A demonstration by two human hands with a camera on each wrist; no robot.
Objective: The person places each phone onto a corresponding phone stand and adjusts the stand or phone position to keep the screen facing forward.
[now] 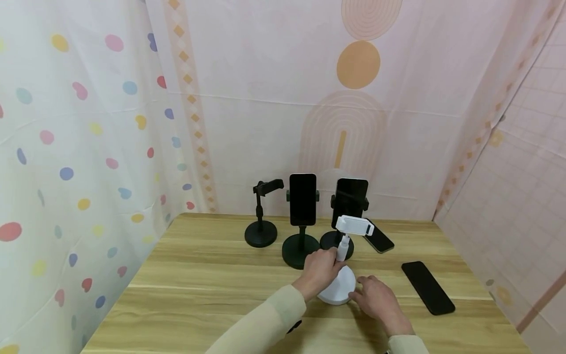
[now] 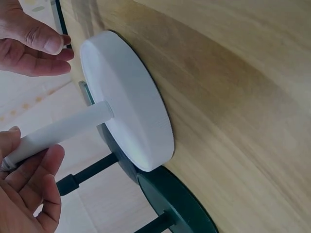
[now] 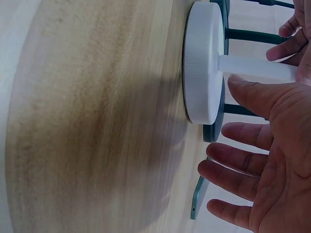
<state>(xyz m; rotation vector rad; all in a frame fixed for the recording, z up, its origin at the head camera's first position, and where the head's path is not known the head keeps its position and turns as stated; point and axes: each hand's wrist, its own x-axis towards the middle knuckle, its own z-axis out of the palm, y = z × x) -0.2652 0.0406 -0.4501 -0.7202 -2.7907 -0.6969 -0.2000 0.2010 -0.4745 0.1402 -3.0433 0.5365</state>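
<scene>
In from the tabletop's (image 1: pixel 199 275) back edge, your left hand (image 1: pixel 321 270) is gripping the white stand (image 1: pixel 341 290). Your right hand (image 1: pixel 377 299) is hovering, fingers loose.

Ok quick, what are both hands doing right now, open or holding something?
Left hand: holding the white stand by its stem.
Right hand: open, holding nothing, beside the white stand.

White stand (image 1: pixel 340 284): counted one.
Dark stands (image 1: pixel 261 236): counted three, spread from 10 to 12 o'clock of the white one.
Phones (image 1: pixel 302 199): counted four, two mounted at 11 and 12, two laid at 1 and 3.
Hands (image 1: pixel 377 297): counted two.
Table (image 1: pixel 208 275): counted one.
</scene>
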